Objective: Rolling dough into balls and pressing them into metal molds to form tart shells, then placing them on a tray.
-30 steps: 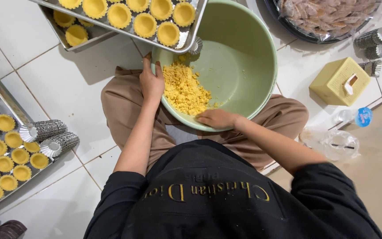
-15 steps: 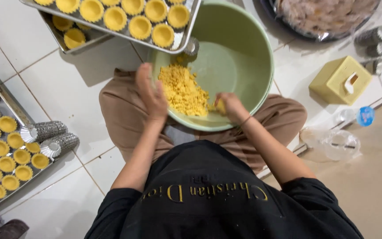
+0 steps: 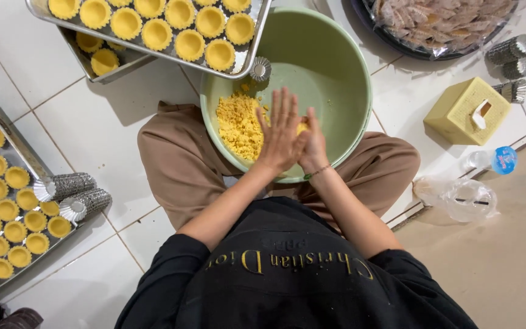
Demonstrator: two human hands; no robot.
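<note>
Over the green bowl [image 3: 336, 79], left hand [image 3: 282, 135] and right hand [image 3: 315, 143] press flat together, fingers straight, around yellow dough [image 3: 302, 127].

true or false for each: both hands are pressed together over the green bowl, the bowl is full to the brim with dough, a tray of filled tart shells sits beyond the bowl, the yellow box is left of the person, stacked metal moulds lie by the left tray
1. The left hand and right hand are pressed together over the green bowl: true.
2. The bowl is full to the brim: false, yellow crumbly dough covers only part of its bottom.
3. A tray of tart shells sits beyond the bowl: true.
4. The yellow box is on the person's left: false, it is on the right.
5. Stacked metal moulds lie by the left tray: true.
</note>
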